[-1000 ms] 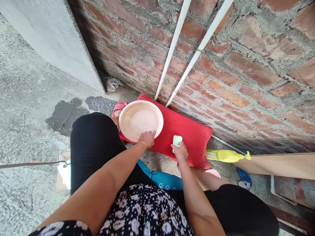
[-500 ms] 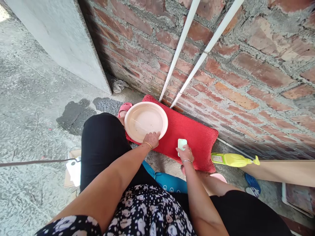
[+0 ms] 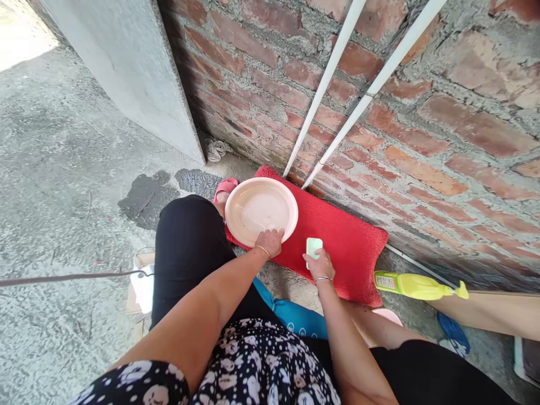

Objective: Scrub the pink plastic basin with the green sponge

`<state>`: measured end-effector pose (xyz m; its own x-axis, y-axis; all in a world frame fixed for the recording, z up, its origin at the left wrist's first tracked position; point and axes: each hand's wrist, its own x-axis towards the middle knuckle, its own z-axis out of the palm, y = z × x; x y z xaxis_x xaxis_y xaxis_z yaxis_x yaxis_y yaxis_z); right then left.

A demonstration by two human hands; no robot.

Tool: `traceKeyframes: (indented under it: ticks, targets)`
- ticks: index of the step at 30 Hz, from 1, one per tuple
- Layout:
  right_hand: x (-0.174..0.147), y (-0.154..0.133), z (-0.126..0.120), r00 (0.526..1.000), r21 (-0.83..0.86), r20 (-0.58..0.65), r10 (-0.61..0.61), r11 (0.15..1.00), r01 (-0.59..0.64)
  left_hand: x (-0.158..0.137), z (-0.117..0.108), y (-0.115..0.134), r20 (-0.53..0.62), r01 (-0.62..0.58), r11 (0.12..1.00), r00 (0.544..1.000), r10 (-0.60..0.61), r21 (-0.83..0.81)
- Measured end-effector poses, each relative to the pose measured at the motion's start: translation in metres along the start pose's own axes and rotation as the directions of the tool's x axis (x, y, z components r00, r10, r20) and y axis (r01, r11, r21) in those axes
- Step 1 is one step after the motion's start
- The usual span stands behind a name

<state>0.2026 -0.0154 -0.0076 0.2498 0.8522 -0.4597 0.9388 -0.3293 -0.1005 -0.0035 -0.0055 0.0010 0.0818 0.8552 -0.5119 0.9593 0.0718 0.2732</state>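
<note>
My left hand is curled over the near right rim of a pale pink basin, which holds shallow, clear water. The basin rests on the left end of a red, rough-piled mat. In my right hand is a pale green, rounded rectangular scrub brush, gripped between thumb and fingers over the middle of the mat. Its underside is hidden, so bristles do not show.
A yellow spray bottle lies by the mat's right end. Behind the mat rises a brick wall with two white pipes. A grey slab leans at left, and a blue slipper lies at right.
The whole view has shifted slightly, so most things appear further right. Across the mat, my right hand has slid the brush a little left, toward the basin. My left hand stays on the rim.
</note>
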Motion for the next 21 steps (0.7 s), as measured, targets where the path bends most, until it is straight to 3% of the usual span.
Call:
traceKeyframes:
  ticks: [3, 6, 11, 15, 21]
  targets:
    - [-0.006, -0.031, 0.008, 0.991, -0.034, 0.029, -0.129, 0.991, 0.13, 0.0, 0.001, 0.0, -0.009, -0.011, 1.0, 1.0, 0.011, -0.008]
    - [-0.006, -0.036, 0.01, 0.984, -0.071, 0.04, -0.173, 0.982, 0.175, 0.0, 0.002, -0.001, -0.002, -0.008, 1.0, 1.0, 0.008, -0.01]
    - [0.006, 0.014, 0.001, 1.0, -0.028, 0.012, 0.01, 1.0, -0.01, 0.002, 0.003, -0.001, -0.001, -0.011, 1.0, 1.0, 0.011, -0.016]
    - [0.011, 0.057, -0.008, 0.983, 0.071, 0.004, 0.183, 0.981, -0.183, 0.002, 0.004, -0.002, -0.022, -0.02, 1.0, 1.0, 0.02, -0.007]
    - [0.012, 0.062, -0.013, 0.977, 0.073, 0.036, 0.212, 0.974, -0.214, 0.004, -0.002, 0.0, 0.05, 0.003, 1.0, 0.999, -0.001, -0.028]
